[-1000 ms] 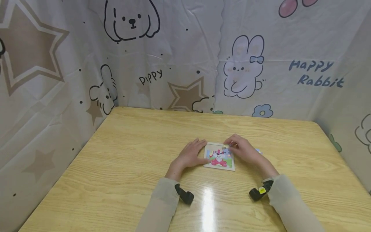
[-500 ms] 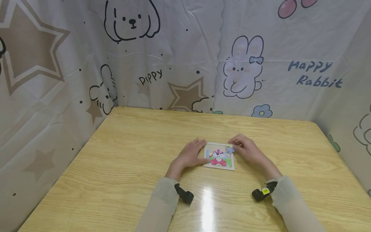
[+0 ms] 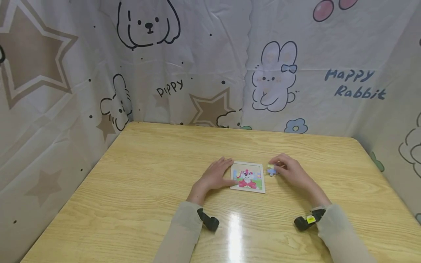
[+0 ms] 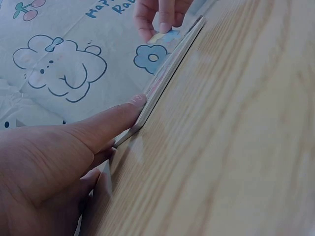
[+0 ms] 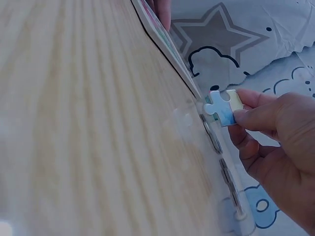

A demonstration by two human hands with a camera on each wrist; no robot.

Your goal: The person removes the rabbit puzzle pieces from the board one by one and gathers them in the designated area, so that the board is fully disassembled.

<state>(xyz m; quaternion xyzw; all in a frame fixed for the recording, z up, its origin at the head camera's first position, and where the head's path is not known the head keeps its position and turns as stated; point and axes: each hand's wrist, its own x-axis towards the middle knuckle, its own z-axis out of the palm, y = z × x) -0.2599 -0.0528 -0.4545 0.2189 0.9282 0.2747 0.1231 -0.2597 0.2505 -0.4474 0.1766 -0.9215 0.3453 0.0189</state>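
A small square jigsaw puzzle tray (image 3: 241,166) lies mid-table. Its assembled lower part shows a pink and white cartoon animal, while a plain strip of backing shows at the top. My left hand (image 3: 215,175) rests along the tray's left side, fingers spread at the far corner. In the left wrist view its straight thumb (image 4: 115,118) presses on the tray's edge. To the right of the tray, my right hand (image 3: 291,173) pinches a blue and yellow puzzle piece (image 5: 224,108) between thumb and fingers, its knobs pointing toward the tray.
In the right wrist view more loose puzzle pieces (image 5: 230,187) lie on the wooden table (image 3: 158,182) near the right hand. A printed curtain (image 3: 197,54) hangs behind the table and at both sides. Each wrist carries a black camera mount (image 3: 210,222).
My right hand has moved right with the puzzle piece, from over the tray's upper right corner to beside the tray. My left hand has stayed in place.
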